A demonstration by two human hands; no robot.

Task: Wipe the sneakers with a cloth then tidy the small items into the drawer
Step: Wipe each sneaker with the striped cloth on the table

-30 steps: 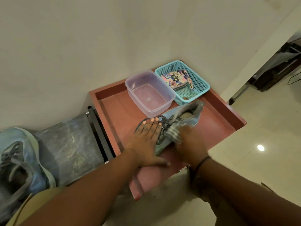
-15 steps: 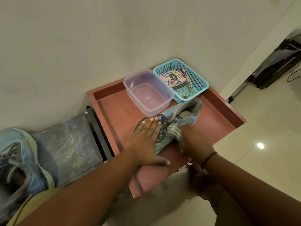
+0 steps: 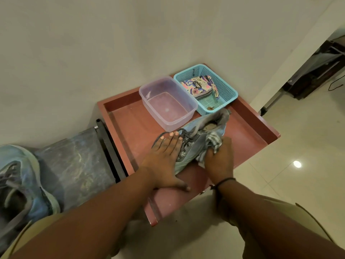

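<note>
- The sneaker (image 3: 201,139) lies on its side on the red tray-top (image 3: 130,128), just in front of the clear tub (image 3: 168,101). If the flat, spread left hand (image 3: 166,157) lifts, rubbing could shove it into the tub.
- The right hand (image 3: 220,159) bunches the striped cloth (image 3: 212,144) against the sneaker's side; its fingertips are hidden, so how firmly it grips is unclear.
- Right of the tub sits a blue basket (image 3: 227,90); far left of it, a second sneaker (image 3: 22,184). Pale wall behind, glossy tile floor (image 3: 298,174).

- bare red tray (image 3: 130,126) floor lies open left of the sneaker (image 3: 201,135).
- clear tub (image 3: 168,101) and blue basket (image 3: 205,88) block the far side, touching each other.
- right strip of tray beside the sneaker is free.
- raised tray walls hem every edge.
</note>
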